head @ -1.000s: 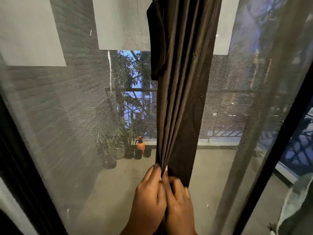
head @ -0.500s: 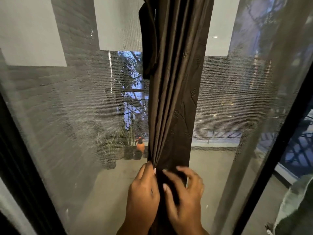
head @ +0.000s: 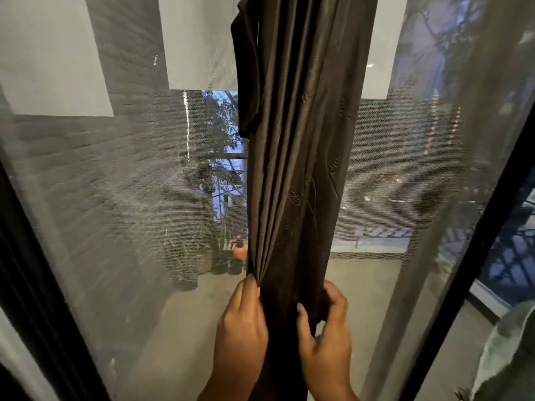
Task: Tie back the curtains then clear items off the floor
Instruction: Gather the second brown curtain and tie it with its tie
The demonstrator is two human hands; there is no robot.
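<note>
Glass door with fine mesh screen (head: 121,198) filled the view, looking out on a concrete balcony floor (head: 179,314). Grey brick wall (head: 124,53) at left outside. A cluster of potted plants (head: 197,256) stood against the far edge of the balcony, with an orange spray bottle (head: 239,250) just beside them, partly hidden behind the fabric. Railing and foliage beyond, bluish light. Black door frame (head: 474,256) ran diagonally at right; a sheer pale curtain (head: 477,111) hung near it.

Dark brown curtain (head: 298,169) hung down the middle of the view, gathered into narrow vertical pleats, faint embroidered motifs on its right half. A shorter loose fold hung at its upper left.

Left hand (head: 240,322) was on the left edge of the curtain, low down, fingertips pinching the bunched pleats together where they converged. Right hand (head: 327,328) was on the right edge at about the same height, fingers curled round the fabric from behind, thumb in front. Both grips clamped on the curtain, hands set apart with the gathered cloth between them. The curtain's lower run passed between the wrists and out of the bottom of the view.
</note>
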